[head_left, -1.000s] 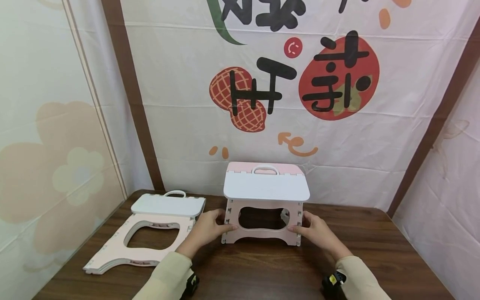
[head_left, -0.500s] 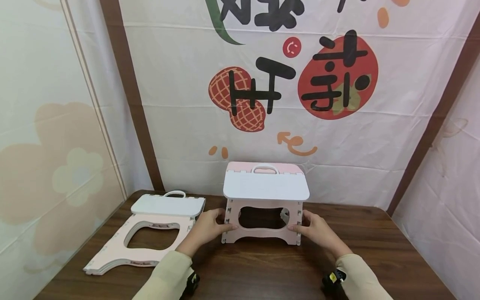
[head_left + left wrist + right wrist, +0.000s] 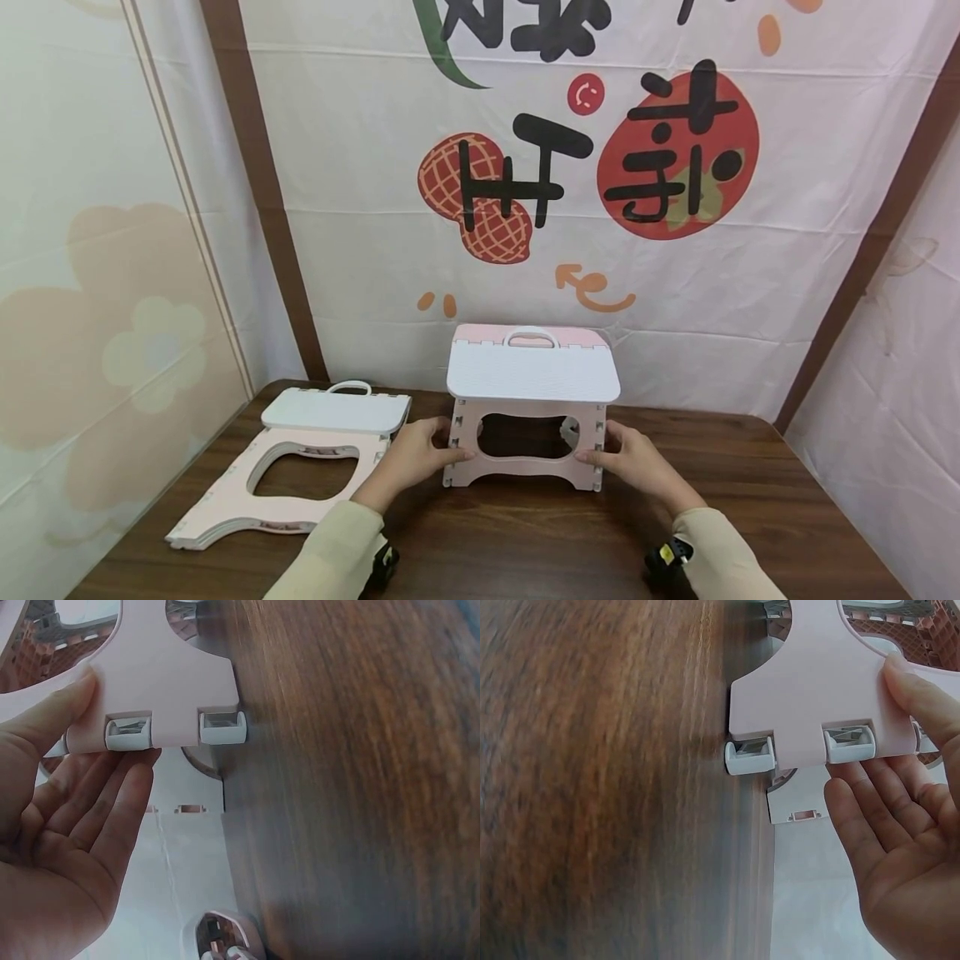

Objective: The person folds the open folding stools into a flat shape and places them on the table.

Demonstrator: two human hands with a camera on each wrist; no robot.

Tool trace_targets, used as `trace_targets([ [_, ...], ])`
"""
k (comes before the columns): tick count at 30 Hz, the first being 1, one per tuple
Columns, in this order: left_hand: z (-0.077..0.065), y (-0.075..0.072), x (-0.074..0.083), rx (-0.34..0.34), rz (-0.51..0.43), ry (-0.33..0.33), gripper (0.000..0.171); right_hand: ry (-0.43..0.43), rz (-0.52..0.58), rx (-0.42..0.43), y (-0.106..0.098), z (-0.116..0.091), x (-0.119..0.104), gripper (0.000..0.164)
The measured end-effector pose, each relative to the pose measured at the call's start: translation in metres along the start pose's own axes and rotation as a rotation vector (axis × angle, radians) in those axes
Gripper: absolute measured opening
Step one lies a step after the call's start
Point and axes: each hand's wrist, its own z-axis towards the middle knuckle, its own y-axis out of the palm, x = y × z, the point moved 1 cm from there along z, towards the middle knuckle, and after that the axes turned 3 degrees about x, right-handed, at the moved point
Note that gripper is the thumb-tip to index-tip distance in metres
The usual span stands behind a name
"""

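Observation:
A folding step stool (image 3: 532, 371) with a white and pink top stands unfolded on the table, its pink leg panel facing me. My left hand (image 3: 412, 458) grips the panel's left edge, and my right hand (image 3: 637, 467) grips the right edge. In the left wrist view the left thumb (image 3: 75, 697) lies on the front of the pink panel (image 3: 165, 682), with the other fingers behind its hinged edge. The right wrist view has the right thumb (image 3: 915, 690) on the panel's front, near the oval opening, and the fingers behind. The stool's back legs are mostly hidden.
A second stool (image 3: 333, 410), folded flat, lies on the dark wooden table (image 3: 525, 542) to the left, close to my left forearm. A white printed cloth (image 3: 360, 250) hangs right behind the table, with more cloth at both sides.

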Motion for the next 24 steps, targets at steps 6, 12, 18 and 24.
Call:
trace_targets([
  [6, 0.0006, 0.0005, 0.0002, -0.009, -0.017, -0.002, 0.055, 0.012, -0.012, 0.014, -0.0001, 0.0005, 0.0003, 0.057],
  [12, 0.0013, 0.0008, 0.0006, -0.011, -0.032, 0.004, 0.054, 0.015, -0.024, 0.022, -0.0005, 0.0010, 0.0013, 0.060],
  [18, 0.0018, -0.0004, 0.0005, -0.018, -0.032, -0.005, 0.056, 0.018, -0.007, 0.012, -0.0023, 0.0001, 0.0010, 0.067],
  [24, 0.0024, -0.0018, 0.0027, -0.020, -0.005, -0.013, 0.058, 0.014, 0.018, -0.004, -0.0033, 0.0024, 0.0023, 0.064],
])
